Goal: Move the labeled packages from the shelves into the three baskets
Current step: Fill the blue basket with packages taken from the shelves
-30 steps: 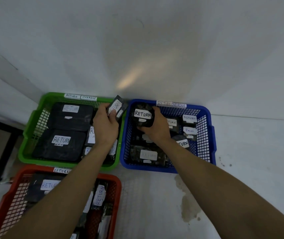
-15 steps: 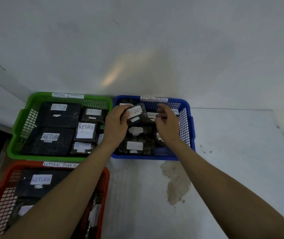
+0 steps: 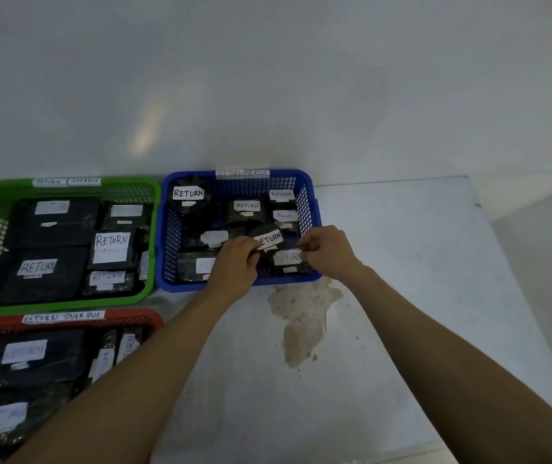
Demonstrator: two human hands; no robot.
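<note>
Package (image 3: 269, 238) now between both hands' fingers (image 3: 251, 254)

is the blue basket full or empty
Partly full. The blue basket holds several black RETURN packages, yet bare mesh floor shows between them. Both hands, left and right, hold one package inside it.

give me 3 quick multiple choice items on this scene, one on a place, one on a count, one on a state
1. Which basket are both hands over?
A. green
B. blue
C. red

2. How many baskets are in view?
A. two
B. three
C. four

3. What is the left hand doing?
A. hanging idle
B. pressing flat on the floor
C. pinching a package

Answers:
1 B: the left hand and right hand reach into the blue basket.
2 B: blue, green basket and red basket.
3 C: its fingers curl on the package labelled RETURN.
</note>
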